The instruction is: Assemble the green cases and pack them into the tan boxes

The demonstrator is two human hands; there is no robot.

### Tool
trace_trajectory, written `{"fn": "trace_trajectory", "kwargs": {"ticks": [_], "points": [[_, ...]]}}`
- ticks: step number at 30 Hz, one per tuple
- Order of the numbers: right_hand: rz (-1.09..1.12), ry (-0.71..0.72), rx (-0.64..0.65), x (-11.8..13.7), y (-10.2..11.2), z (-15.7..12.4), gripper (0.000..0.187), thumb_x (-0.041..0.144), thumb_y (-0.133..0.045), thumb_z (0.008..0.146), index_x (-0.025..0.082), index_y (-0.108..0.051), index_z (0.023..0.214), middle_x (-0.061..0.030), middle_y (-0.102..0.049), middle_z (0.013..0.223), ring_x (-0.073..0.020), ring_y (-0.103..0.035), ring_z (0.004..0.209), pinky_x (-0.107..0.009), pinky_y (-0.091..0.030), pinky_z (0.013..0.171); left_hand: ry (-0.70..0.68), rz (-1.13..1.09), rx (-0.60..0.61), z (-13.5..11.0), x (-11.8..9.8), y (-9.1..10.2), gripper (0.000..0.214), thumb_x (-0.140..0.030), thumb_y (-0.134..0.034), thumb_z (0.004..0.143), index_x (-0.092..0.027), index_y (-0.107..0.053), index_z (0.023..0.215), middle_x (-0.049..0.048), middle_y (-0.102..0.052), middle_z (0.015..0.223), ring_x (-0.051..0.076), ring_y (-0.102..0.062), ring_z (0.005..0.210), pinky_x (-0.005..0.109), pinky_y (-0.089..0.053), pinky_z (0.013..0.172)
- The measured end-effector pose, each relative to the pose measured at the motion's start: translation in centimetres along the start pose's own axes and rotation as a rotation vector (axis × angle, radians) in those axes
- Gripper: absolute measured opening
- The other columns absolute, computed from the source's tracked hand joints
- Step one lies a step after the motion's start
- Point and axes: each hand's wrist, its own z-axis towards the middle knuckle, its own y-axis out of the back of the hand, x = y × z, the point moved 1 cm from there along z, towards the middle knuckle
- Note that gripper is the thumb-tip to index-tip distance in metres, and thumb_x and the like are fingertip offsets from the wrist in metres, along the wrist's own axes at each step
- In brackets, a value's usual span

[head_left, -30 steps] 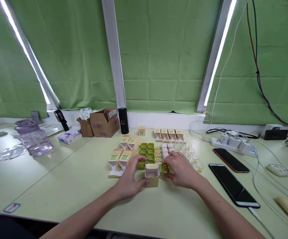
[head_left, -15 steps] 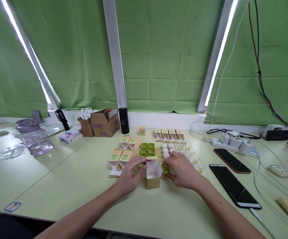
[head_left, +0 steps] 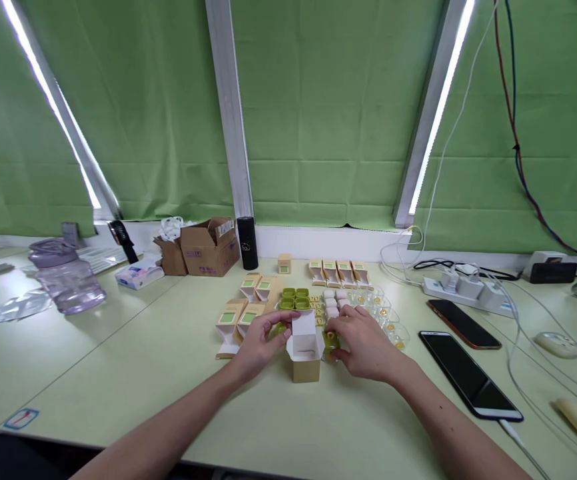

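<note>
A small kraft cardboard box [head_left: 306,369] stands upright on the table before me, its top open and its white inside showing. My left hand [head_left: 261,347] grips the box's raised lid flap between thumb and fingers. Just right of the box, my right hand [head_left: 363,341] has its fingers closed around a green container [head_left: 331,340], which seems to sit in a clear plastic cover. Behind my hands lie several green square cups [head_left: 295,299], small yellowish pieces [head_left: 315,308], white blocks [head_left: 329,302] and clear plastic cups [head_left: 379,307]. My left fingers partly hide one green cup.
More opened small boxes [head_left: 228,327] lie on the left, and another row of boxes [head_left: 338,273] is at the back. A closed box [head_left: 284,263] stands behind. Phones [head_left: 468,373], a power strip [head_left: 468,293] and cables occupy the right; a purple bottle [head_left: 68,277] stands far left.
The box's lid flap has tipped back and its side flaps are spread wider, so more of the inside shows. My right hand has stayed almost still with the green container.
</note>
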Motion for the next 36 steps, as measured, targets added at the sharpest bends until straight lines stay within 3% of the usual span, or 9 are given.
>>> {"fn": "trace_trajectory", "kwargs": {"ticks": [4,11,14,17,20,24,29,36], "points": [[0.044,-0.022,-0.077,-0.2,0.8,-0.1,0.028,0.027,-0.079,0.083,0.023,-0.071,0.109,-0.0081,-0.074,0.098,-0.0303,-0.061,0.106,-0.043,-0.043,0.09,0.003,-0.052,0.026,-0.2,0.5,0.5,0.04,-0.032,-0.075,0.085,-0.017,-0.078,0.123,0.0127,-0.076,0.112,0.027,-0.066,0.105,0.042,-0.052,0.101],[0.278,-0.081,-0.478,-1.8,2.0,-0.5,0.031,0.028,-0.065,0.093,0.022,-0.067,0.123,-0.0133,-0.072,0.116,-0.0315,-0.064,0.109,-0.046,-0.052,0.088,-0.043,-0.03,0.078,-0.4,0.4,0.7,0.045,-0.038,-0.075,0.087,-0.021,-0.076,0.129,0.0138,-0.069,0.119,0.032,-0.062,0.12,0.051,-0.045,0.112],[0.493,-0.056,-0.589,-1.6,1.8,-0.6,0.034,0.032,-0.063,0.096,0.025,-0.064,0.129,-0.0115,-0.072,0.12,-0.0274,-0.066,0.097,-0.041,-0.056,0.079,-0.051,-0.012,0.085,-0.3,0.7,0.7,0.047,-0.042,-0.076,0.087,-0.022,-0.076,0.13,0.0133,-0.067,0.118,0.031,-0.062,0.117,0.052,-0.045,0.113],[0.704,-0.013,-0.556,-0.3,1.2,-0.6,0.034,0.033,-0.063,0.098,0.028,-0.063,0.132,-0.0087,-0.07,0.128,-0.0177,-0.061,0.073,-0.036,-0.057,0.069,-0.052,-0.002,0.083,-0.2,1.1,0.7,0.049,-0.042,-0.077,0.087,-0.024,-0.075,0.133,0.013,-0.065,0.118,0.031,-0.06,0.118,0.053,-0.045,0.113],[0.776,0.025,-0.481,1.1,0.5,-0.6,0.037,0.032,-0.061,0.1,0.03,-0.061,0.136,-0.0086,-0.07,0.129,-0.0178,-0.065,0.078,-0.033,-0.058,0.066,-0.052,0.01,0.083,-0.2,1.6,0.7,0.049,-0.039,-0.077,0.087,-0.026,-0.074,0.134,0.0124,-0.063,0.118,0.031,-0.058,0.118,0.055,-0.045,0.113],[0.748,0.091,-0.441,1.9,-0.1,-0.5,0.037,0.03,-0.059,0.1,0.028,-0.061,0.137,-0.0106,-0.07,0.131,-0.0234,-0.068,0.1,-0.031,-0.058,0.067,-0.066,0.0,0.081,-0.1,1.6,0.6,0.049,-0.037,-0.076,0.087,-0.027,-0.074,0.135,0.0118,-0.063,0.117,0.03,-0.058,0.117,0.054,-0.045,0.113],[0.641,0.079,-0.397,1.2,-0.1,-0.4,0.036,0.031,-0.057,0.101,0.027,-0.058,0.137,-0.0103,-0.072,0.124,-0.0199,-0.068,0.084,-0.031,-0.056,0.063,-0.07,0.012,0.099,0.0,1.1,0.5,0.049,-0.037,-0.075,0.087,-0.025,-0.074,0.135,0.0135,-0.065,0.12,0.031,-0.055,0.119,0.055,-0.043,0.114],[0.566,0.1,-0.307,0.9,0.1,-0.4,0.036,0.028,-0.054,0.102,0.027,-0.056,0.138,-0.0089,-0.073,0.118,-0.0183,-0.071,0.077,-0.031,-0.054,0.065,-0.066,0.002,0.106,-0.2,1.0,0.4,0.05,-0.035,-0.074,0.088,-0.026,-0.073,0.137,0.0135,-0.064,0.12,0.031,-0.054,0.123,0.056,-0.042,0.116]]}}
